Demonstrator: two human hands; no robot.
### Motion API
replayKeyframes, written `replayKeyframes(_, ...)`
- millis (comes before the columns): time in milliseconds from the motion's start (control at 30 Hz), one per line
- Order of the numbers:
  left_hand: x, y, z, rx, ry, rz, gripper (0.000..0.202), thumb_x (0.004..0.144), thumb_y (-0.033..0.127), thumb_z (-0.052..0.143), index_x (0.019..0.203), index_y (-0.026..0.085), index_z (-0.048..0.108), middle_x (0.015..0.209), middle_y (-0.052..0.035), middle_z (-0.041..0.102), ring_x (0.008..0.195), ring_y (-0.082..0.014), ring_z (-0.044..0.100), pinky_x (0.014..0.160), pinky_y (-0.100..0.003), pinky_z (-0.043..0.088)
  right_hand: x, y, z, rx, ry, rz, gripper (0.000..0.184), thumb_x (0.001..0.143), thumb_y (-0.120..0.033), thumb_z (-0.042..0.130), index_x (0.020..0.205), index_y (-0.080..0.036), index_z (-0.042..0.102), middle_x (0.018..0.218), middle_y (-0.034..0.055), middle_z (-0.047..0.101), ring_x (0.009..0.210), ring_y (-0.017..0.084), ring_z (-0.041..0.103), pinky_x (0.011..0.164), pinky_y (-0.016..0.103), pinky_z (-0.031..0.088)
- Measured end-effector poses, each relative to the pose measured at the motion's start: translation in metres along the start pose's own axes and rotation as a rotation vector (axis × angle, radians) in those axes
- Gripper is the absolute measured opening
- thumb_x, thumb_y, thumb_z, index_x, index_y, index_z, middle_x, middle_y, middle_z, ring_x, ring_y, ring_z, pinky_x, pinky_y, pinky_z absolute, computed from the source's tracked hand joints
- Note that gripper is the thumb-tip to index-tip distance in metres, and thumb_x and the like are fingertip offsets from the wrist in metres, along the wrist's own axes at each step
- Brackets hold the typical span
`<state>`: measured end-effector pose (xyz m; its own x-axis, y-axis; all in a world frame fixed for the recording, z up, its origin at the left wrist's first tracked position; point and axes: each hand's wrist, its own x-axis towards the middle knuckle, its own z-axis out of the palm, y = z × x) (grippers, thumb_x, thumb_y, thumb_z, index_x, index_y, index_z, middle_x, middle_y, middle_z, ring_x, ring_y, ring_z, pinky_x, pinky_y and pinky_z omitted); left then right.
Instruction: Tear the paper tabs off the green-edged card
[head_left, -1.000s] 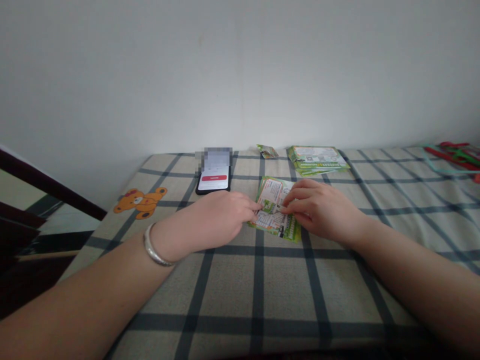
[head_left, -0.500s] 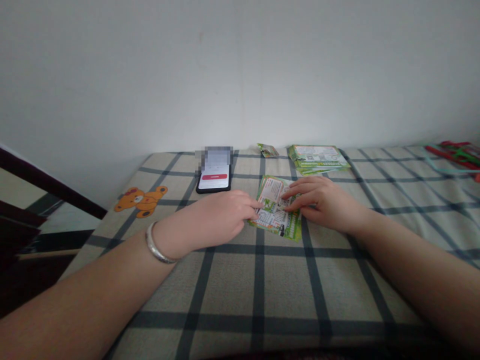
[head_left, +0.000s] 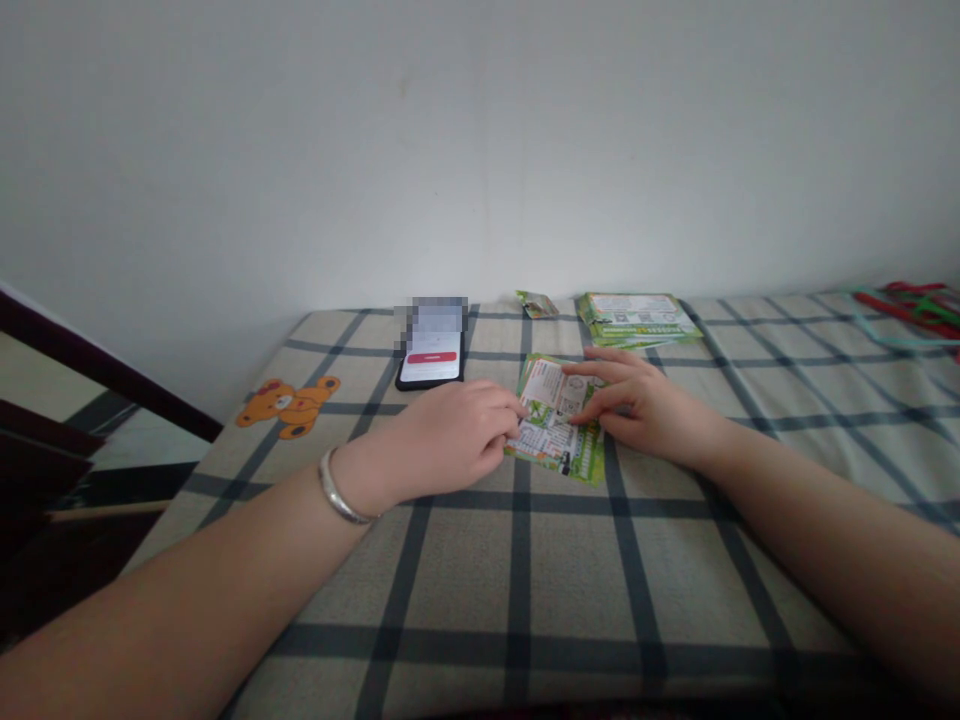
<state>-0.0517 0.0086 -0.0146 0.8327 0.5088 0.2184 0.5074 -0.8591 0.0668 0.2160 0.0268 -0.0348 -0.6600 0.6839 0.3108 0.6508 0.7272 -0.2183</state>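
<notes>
A small pile of flat green-and-white printed packets (head_left: 551, 445) lies on the checked cloth between my hands. My left hand (head_left: 450, 435), with a silver bangle at the wrist, is at the pile's left edge. Its fingers are curled and pressed together on that edge; the thumb side is partly hidden. From the right, my right hand (head_left: 641, 405) reaches over the pile with fingers stretched out and apart, their tips resting on the top packet's printed face. Behind it sits a thicker stack of similar green packets (head_left: 641, 318).
A phone (head_left: 431, 355) with a lit screen lies behind my left hand. Near the wall (head_left: 480, 150) is a small crumpled packet (head_left: 537, 304). Red and green items (head_left: 919, 310) lie far right. A bear figure (head_left: 289, 407) is on the cloth (head_left: 465, 580) at left.
My left fingers have curled in at the pile's left edge, where they were stretched out before. My right hand stays on the packets, almost unmoved. The view has shifted slightly.
</notes>
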Motion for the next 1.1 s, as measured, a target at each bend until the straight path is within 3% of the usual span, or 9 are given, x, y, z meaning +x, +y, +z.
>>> replayKeyframes(167,0.005,0.005,0.012,0.089,0.057,-0.076,0.015,0.091,0.025,0.054,0.09,0.013,0.063,0.098,-0.008,0.065,0.094,-0.0216,0.059,0.085,-0.038,0.05,0.002,-0.006,-0.001,-0.003,0.052,-0.053,0.031,0.076,-0.005,0.054,0.083,-0.026,0.076,0.13,0.0058,0.06,0.124,0.028,0.05,0.105,0.053,0.038)
replayKeyframes(333,0.007,0.008,0.017,0.103,0.057,-0.125,0.012,0.09,0.019,0.053,0.096,0.013,0.061,0.097,-0.0077,0.063,0.093,-0.0212,0.057,0.086,-0.038,0.05,0.004,-0.019,-0.003,-0.122,0.074,-0.123,0.018,0.078,-0.008,0.055,0.082,-0.017,0.07,0.128,0.0088,0.06,0.111,0.026,0.057,0.097,0.044,0.046)
replayKeyframes(467,0.007,0.008,0.018,0.074,0.101,-0.124,0.026,0.088,0.016,0.056,0.114,0.014,0.057,0.108,-0.008,0.061,0.105,-0.0221,0.054,0.096,-0.04,0.046,0.007,-0.022,-0.003,-0.149,0.082,-0.078,0.011,0.081,-0.015,0.057,0.084,-0.016,0.068,0.11,0.0092,0.067,0.102,0.025,0.06,0.09,0.041,0.05)
replayKeyframes(700,0.006,0.006,0.023,0.112,0.134,-0.11,0.034,0.09,0.015,0.051,0.123,0.014,0.055,0.119,-0.01,0.056,0.115,-0.023,0.049,0.104,-0.042,0.043,0.009,-0.017,0.001,-0.133,0.116,-0.101,0.008,0.085,-0.022,0.06,0.084,-0.018,0.067,0.111,0.0071,0.066,0.116,0.027,0.052,0.102,0.045,0.042)
replayKeyframes(833,0.005,0.004,0.026,0.104,0.151,-0.068,0.036,0.091,0.017,0.05,0.127,0.012,0.053,0.129,-0.011,0.054,0.124,-0.0239,0.044,0.11,-0.044,0.038,0.009,-0.018,0.002,-0.131,0.115,-0.113,0.008,0.085,-0.021,0.059,0.083,-0.018,0.067,0.111,0.0076,0.067,0.116,0.027,0.053,0.101,0.047,0.043)
replayKeyframes(1100,0.006,0.005,0.026,0.047,0.15,-0.113,0.035,0.09,0.02,0.05,0.124,0.013,0.053,0.126,-0.0124,0.055,0.123,-0.0248,0.046,0.108,-0.046,0.039,0.01,-0.018,0.002,-0.075,0.116,-0.131,0.005,0.082,-0.018,0.062,0.081,-0.02,0.066,0.112,0.0068,0.067,0.116,0.027,0.053,0.099,0.047,0.045)
